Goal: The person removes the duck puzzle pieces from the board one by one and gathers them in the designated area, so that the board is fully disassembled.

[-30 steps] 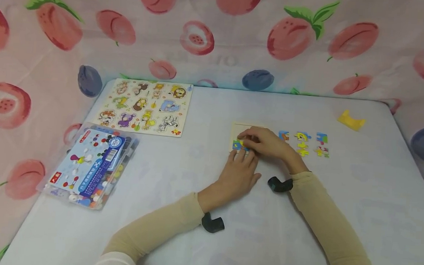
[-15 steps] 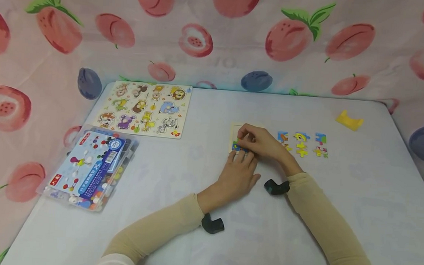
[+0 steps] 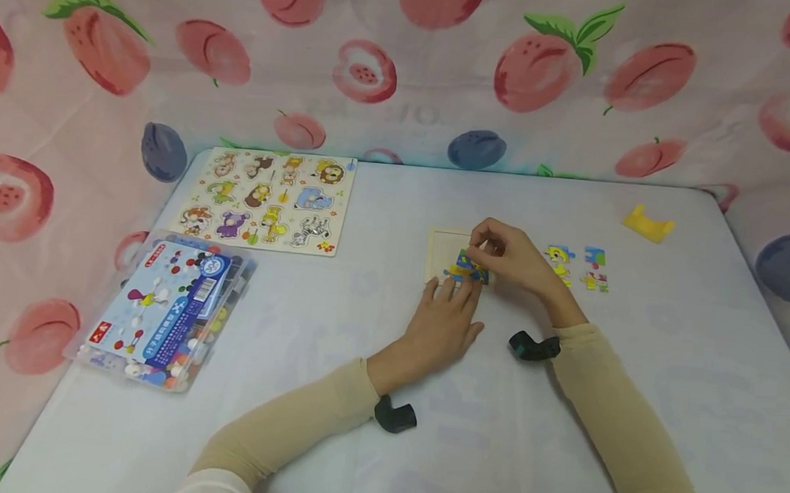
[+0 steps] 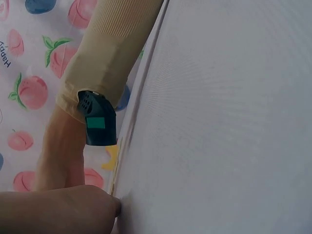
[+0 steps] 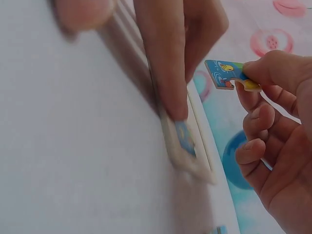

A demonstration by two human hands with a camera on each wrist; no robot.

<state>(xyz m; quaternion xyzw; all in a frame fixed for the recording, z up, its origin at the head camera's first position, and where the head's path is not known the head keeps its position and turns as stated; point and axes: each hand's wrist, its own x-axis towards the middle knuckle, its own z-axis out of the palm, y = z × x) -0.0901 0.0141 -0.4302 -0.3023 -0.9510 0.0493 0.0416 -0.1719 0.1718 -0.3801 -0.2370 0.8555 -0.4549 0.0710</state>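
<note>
My right hand [image 3: 519, 262] pinches a jigsaw piece [image 5: 224, 72] between thumb and index finger, tilted above the small wooden puzzle tray [image 3: 441, 242]. The piece is blue with a yellow fish print and a green corner. Its other fingers curl loosely below. My left hand [image 3: 439, 326] lies with fairly straight fingers at the tray's front edge, fingertips on it. In the right wrist view, a fingertip of the left hand [image 5: 163, 53] presses down beside a blue piece [image 5: 184, 139] in the tray. The left wrist view has mostly the left hand's side [image 4: 58, 209].
Loose jigsaw pieces [image 3: 595, 256] lie right of the tray, partly behind the right hand. A yellow curved block [image 3: 649, 223] sits at the back right. An animal puzzle board [image 3: 269, 201] and a clear box of molecule-model parts [image 3: 160, 307] occupy the left side.
The right hand has shifted right and lifted slightly from the tray's lower left, and a tilted piece now shows in its fingers. The left hand stays in place.
</note>
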